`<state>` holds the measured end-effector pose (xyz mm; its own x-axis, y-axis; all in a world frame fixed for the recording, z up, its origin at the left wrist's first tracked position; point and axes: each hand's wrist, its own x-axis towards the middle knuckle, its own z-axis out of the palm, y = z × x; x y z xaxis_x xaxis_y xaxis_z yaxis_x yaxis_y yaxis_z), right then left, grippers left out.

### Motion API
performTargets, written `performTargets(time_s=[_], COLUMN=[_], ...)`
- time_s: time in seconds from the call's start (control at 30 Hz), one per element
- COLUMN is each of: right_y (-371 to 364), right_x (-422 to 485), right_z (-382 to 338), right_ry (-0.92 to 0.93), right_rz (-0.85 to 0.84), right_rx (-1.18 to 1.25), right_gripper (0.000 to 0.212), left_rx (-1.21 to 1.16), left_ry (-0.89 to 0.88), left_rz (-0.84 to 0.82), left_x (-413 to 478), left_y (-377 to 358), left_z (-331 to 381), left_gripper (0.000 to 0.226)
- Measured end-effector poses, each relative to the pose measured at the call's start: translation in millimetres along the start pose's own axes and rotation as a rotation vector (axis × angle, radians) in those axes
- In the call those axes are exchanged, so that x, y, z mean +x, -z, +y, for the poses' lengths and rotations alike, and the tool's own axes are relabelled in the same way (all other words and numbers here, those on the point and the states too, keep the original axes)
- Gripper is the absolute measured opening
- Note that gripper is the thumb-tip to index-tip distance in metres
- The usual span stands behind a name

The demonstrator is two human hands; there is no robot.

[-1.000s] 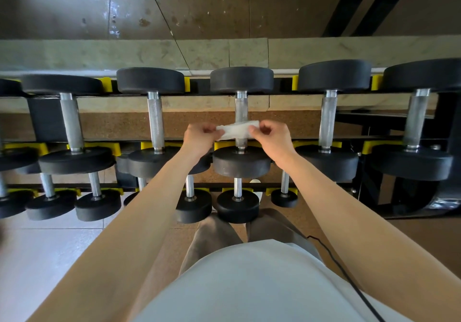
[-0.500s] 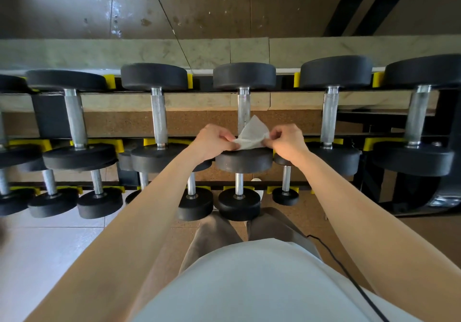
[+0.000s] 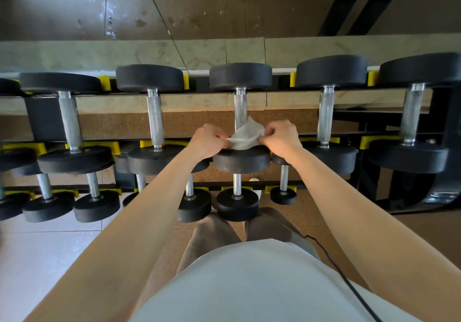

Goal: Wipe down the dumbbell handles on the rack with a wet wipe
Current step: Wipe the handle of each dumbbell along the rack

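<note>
A white wet wipe [image 3: 245, 134] is stretched between my left hand [image 3: 208, 141] and my right hand [image 3: 280, 137], each pinching one end. The wipe hangs in front of the lower part of the middle dumbbell's knurled steel handle [image 3: 240, 107] on the top tier of the rack. Its upper corner stands up in a peak and its lower edge lies just over that dumbbell's near black head [image 3: 242, 159]. Other top-tier handles stand to the left [image 3: 155, 119] and right [image 3: 325, 117].
The black rack with yellow cradles [image 3: 104, 144] holds a lower tier of smaller dumbbells [image 3: 237, 203] near my legs. A mirror wall rises behind the rack. A black cable [image 3: 331, 264] runs over my shirt at the right. White floor tiles lie at the lower left.
The wipe went from a flat folded strip to a partly unfolded sheet with a raised corner. Both hands dropped slightly toward the near dumbbell head and stayed pinching the wipe.
</note>
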<state>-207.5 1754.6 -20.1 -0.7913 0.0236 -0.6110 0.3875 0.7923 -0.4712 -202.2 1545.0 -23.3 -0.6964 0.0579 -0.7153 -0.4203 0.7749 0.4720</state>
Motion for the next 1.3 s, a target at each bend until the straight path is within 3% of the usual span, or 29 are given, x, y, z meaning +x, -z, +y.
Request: performTargets(time_s=[0.13,0.3,0.37,0.5,0.57,0.63,0.73,0.87,0.97,1.13,1.2,1.3], right_y=[-7.8,4.1,11.4,33.0,37.4,33.5,20.5,9.3,3.6,-4.0,-4.6,2.4], right_x=[-7.1,3.6,7.6,6.2,7.7,12.7,22.7,29.0,35.2,44.1,44.2,40.6], right_z=[-14.9,11.1,15.2,6.0,2.5,-4.9,-25.7,-53.9,-52.6,-54.1,-57.3,-51.2], right_ry=[0.130,-0.073,-0.137,-0.236,-0.193,-0.161,-0.187,-0.184,-0.205,-0.233,-0.235,-0.281], right_rz=[-0.016,0.145,0.242,0.494,0.590,0.539,0.290,-0.037,-0.066,0.009,0.018,0.139], right_rx=[0.093,0.149,0.301,0.745,0.766,0.758,0.879,1.330,1.444,1.236,1.246,1.334], right_gripper=[0.013,0.012,0.012,0.007,0.006,0.006,0.010,0.018,0.022,0.023,0.022,0.018], left_rx=[0.034,-0.197,-0.373,-0.702,-0.809,-0.886,-0.949,-1.171,-1.264,-1.439,-1.497,-1.371], left_ry=[0.146,-0.056,-0.048,0.130,0.176,0.183,0.207,0.274,0.251,0.278,0.213,0.131], left_rz=[0.252,-0.009,0.045,0.186,0.161,0.134,0.094,-0.004,0.007,0.283,0.280,0.197], left_x=[4.9,0.7,2.9,16.9,22.9,28.9,37.4,42.1,41.3,32.1,27.0,23.7], left_y=[-0.4,7.5,11.1,16.3,18.7,18.8,17.1,18.1,19.3,23.4,18.9,8.1], left_z=[-14.4,7.1,11.6,14.6,19.3,25.4,37.6,52.3,54.2,46.0,44.1,47.7], left_gripper=[0.014,0.002,0.003,0.013,0.018,0.022,0.025,0.024,0.016,0.021,0.016,0.011])
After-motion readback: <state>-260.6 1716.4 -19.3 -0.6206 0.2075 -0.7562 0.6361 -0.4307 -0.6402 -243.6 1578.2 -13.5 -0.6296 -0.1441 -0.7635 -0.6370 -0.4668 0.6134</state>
